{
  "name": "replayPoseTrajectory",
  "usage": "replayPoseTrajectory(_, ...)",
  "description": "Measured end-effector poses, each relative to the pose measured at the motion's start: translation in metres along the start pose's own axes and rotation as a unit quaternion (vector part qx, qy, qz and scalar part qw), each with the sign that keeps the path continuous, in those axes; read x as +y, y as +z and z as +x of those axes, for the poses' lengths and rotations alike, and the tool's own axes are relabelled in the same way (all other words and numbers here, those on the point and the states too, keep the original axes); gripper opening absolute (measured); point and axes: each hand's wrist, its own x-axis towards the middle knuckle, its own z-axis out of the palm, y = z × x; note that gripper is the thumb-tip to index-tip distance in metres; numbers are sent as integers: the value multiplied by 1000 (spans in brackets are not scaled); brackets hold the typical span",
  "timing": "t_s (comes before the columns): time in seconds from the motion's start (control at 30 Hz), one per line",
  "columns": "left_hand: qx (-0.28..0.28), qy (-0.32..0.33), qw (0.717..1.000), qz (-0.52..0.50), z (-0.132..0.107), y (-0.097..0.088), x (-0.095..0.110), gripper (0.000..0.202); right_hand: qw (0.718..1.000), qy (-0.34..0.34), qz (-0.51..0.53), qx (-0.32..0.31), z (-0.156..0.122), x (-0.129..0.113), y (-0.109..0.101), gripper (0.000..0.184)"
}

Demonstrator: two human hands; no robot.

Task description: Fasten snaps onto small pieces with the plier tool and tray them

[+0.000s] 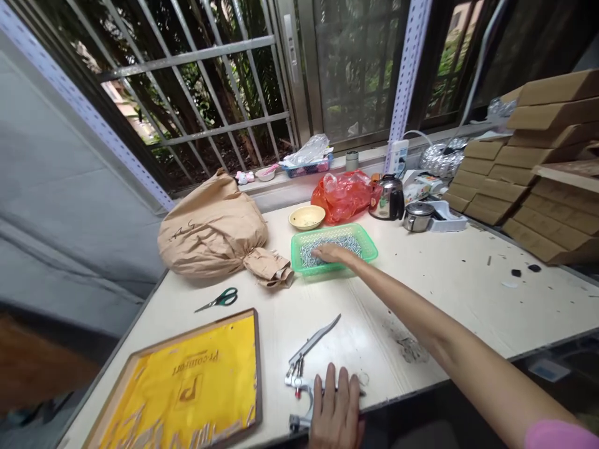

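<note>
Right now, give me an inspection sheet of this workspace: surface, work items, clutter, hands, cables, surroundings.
Surface: pale table, with dark scraps and a smudge towards the right.
Work items: green basket of small metal pieces; metal plier-like tool.
Clutter: scissors, yellow-lined tray, brown paper bag, red plastic bag.
Hands: right hand in the basket, grip unclear; left hand flat over the tool.
Cables: pale cord, upper right.
Surroundings: barred window behind; stacked cardboard boxes at right.

The basket around the right hand is green, its metal pieces silver. The pliers under the left hand are silver; left of them, a yellow sheet bears brown print.
</note>
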Motion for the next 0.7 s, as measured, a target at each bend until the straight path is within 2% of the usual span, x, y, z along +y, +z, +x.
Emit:
replayPoseTrajectory(0.13, -140, -19, 989, -51, 9, -35, 13, 59, 996, -86, 6, 7, -22, -18, 7, 43)
replayPoseTrajectory(0.17, -168, -27, 982, -80, 13, -45, 14, 63, 994, -110, 8, 24, -31, -21, 13, 42)
replayPoseTrajectory(0.2, -189, -41, 975, -106, 16, -55, 11, 64, 984, -161, 7, 76, -42, -24, 21, 42)
replayPoseTrajectory(0.23, -191, -60, 972, -127, 19, -66, 5, 62, 972, -210, 16, 105, -57, -25, 30, 42)
replayPoseTrajectory(0.3, -163, -121, 970, -133, 22, -89, -18, 45, 949, -294, 55, 98, -97, -27, 52, 43)
replayPoseTrajectory(0.37, -133, -229, 960, -95, 17, -114, -55, 30, 932, -348, 74, 71, -145, -27, 76, 40)
replayPoseTrajectory(0.43, -153, -345, 924, -55, 4, -136, -98, 25, 929, -363, 63, 34, -190, -28, 100, 37)
replayPoseTrajectory(0.5, -205, -417, 884, -49, -14, -152, -137, 21, 935, -347, 59, 34, -223, -29, 118, 36)
replayPoseTrajectory(0.53, -239, -426, 871, -52, -22, -158, -152, 20, 939, -336, 58, 38, -234, -29, 125, 35)
replayPoseTrajectory(0.6, -311, -394, 863, -68, -35, -164, -171, 19, 946, -316, 51, 47, -245, -28, 133, 35)
replayPoseTrajectory(0.7, -410, -276, 863, -108, -40, -165, -179, 23, 952, -301, 28, 50, -247, -25, 136, 36)
